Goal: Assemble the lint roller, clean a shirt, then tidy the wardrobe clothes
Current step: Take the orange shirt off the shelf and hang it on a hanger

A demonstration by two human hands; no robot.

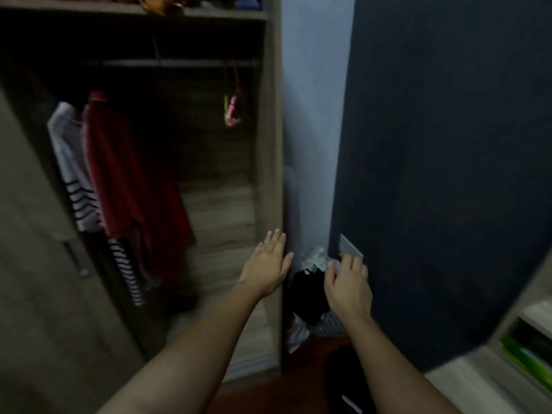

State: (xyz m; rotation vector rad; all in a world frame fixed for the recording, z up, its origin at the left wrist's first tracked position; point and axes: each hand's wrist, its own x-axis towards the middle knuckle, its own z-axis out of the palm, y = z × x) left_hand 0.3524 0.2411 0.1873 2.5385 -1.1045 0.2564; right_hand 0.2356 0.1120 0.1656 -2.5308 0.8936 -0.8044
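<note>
Nearest, at 6 o'clock on the frame's lower edge: dark object (343, 377) on the reddish floor (283, 392), too dim to tell its kind. At 4 o'clock: pale shelf unit (466, 380) holding a green item (525, 358). Left hand (268, 261), just below centre at 6 o'clock: fingers straight and spread, released, grasping nothing, held against the front edge of the wardrobe side panel (270, 144); whether they touch cannot be told. Right hand (348, 282), at 5 o'clock: fingers bent, tips at the lower edge of a white wall plate (351, 248) on the dark blue wall (448, 144); whether it grasps anything cannot be told. Between and beyond the hands: black cloth (307, 294) and a white crumpled piece (313, 256) heaped over a pale basket (331, 324). At 8 o'clock: open wardrobe door (30, 264) with handle (74, 258). Inside, at 9 o'clock: red shirt (128, 174) hanging, touching a white striped shirt (74, 180) on its left; a striped garment (128, 273) hangs below them. At 11 o'clock: rail (167, 63). At 12 o'clock: pink-and-green hanger (233, 110) hanging from the rail, well apart from the shirts. Farthest, at the top edge: shelf (134, 10) bearing blurred coloured items.
</note>
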